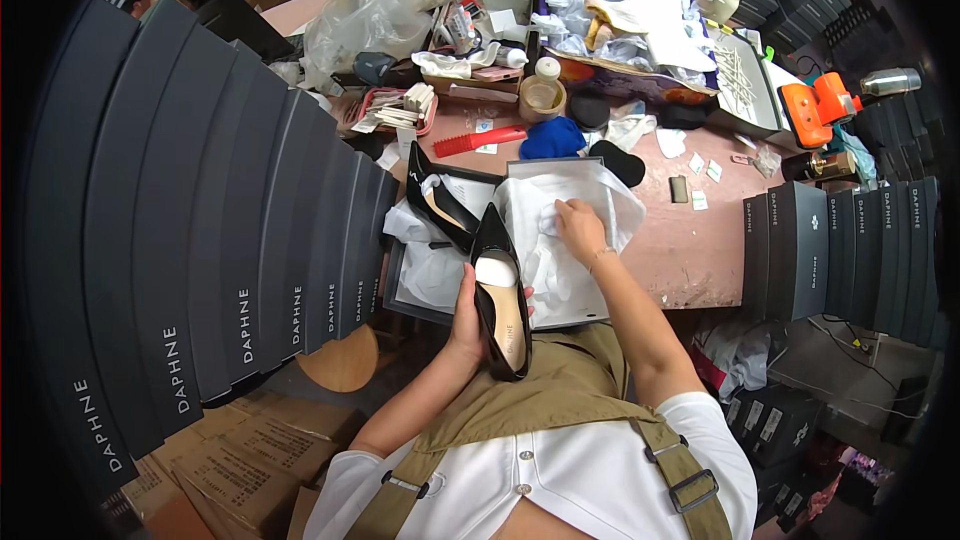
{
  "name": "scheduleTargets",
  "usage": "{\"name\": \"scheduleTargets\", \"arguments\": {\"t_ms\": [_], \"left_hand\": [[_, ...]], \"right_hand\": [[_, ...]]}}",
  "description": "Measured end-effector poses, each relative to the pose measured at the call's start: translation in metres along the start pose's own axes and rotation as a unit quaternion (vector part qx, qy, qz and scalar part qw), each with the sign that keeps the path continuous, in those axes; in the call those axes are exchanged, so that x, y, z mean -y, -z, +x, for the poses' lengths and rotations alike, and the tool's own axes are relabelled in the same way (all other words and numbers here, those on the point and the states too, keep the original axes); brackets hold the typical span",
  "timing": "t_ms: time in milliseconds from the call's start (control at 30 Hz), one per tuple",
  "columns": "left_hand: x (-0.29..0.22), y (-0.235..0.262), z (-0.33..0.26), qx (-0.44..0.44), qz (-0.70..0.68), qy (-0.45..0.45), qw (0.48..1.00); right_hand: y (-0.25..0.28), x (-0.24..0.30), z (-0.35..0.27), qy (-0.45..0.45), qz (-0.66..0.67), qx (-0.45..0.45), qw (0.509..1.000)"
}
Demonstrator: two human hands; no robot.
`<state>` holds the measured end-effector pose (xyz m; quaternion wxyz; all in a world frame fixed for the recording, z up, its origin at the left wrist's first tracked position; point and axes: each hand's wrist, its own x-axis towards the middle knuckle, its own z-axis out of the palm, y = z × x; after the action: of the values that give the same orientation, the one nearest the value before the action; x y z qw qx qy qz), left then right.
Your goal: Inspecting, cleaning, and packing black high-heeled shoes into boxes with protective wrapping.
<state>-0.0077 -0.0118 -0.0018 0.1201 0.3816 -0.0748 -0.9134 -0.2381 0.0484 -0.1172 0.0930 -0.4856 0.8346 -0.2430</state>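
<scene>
My left hand (465, 315) is closed around a black pointed pump (488, 235), held toe away from me with white padding in its toe. Its beige insole faces up. Beyond it, a second black pump (448, 217) lies tilted on the left part of an open grey shoebox (420, 312). White tissue paper (535, 202) spreads over the box's right part. There my right hand (583, 230) has its fingertips pinched on the tissue, though part of that grip is hidden from view.
Tall stacks of dark shoeboxes (215, 210) rise at the left, with more shoeboxes (800, 250) at the right. Behind lie a red comb (480, 141), a blue cloth (553, 139), a jar (542, 98) and a carton of crumpled paper (640, 80). An orange tape dispenser (815, 110) stands far right.
</scene>
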Motion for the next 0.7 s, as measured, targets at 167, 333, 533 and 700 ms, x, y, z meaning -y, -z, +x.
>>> {"name": "scheduleTargets", "arguments": {"t_ms": [167,333,533,700], "left_hand": [[0.002,0.0,0.005,-0.01,0.002,-0.017,1.0],[0.035,0.003,0.018,-0.019,0.041,-0.095,0.994],[0.013,-0.006,0.0,-0.015,0.002,-0.024,1.0],[0.035,0.01,0.008,-0.017,0.063,-0.068,0.996]], "right_hand": [[0.084,0.092,-0.017,0.001,0.275,0.036,0.961],[0.065,0.136,-0.02,0.114,0.067,0.021,0.991],[0.042,0.142,-0.03,0.106,0.045,0.032,0.993],[0.055,0.143,-0.026,0.079,0.018,0.063,0.995]]}}
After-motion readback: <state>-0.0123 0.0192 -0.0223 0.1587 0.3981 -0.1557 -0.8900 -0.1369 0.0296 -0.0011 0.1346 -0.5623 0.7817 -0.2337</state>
